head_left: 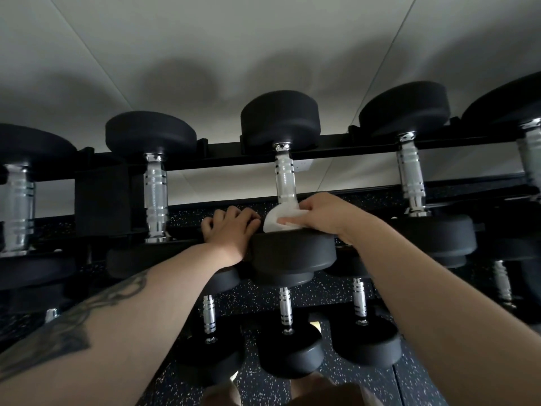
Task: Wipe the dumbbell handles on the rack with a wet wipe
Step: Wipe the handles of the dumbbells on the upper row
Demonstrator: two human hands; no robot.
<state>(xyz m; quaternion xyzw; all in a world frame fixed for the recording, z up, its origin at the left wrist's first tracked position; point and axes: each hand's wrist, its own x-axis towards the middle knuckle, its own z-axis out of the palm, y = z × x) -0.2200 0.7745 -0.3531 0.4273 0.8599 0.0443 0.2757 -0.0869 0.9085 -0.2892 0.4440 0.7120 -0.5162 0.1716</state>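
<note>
A black dumbbell rack (222,152) carries a top row of black dumbbells with chrome handles. The middle dumbbell's chrome handle (284,174) runs from its far head down to its near head (292,253). My right hand (319,213) grips a white wet wipe (276,219) wrapped round the near end of that handle, just above the near head. My left hand (231,227) has its fingers curled over the rack's front rail, left of the same dumbbell. The handle's lowest part is hidden by the wipe and my fingers.
Neighbouring top-row handles stand to the left (155,194) and right (411,174). Smaller dumbbells (285,310) sit on a lower tier beneath my arms. Black speckled rubber floor (351,385) lies below, and a pale wall (263,39) stands behind the rack.
</note>
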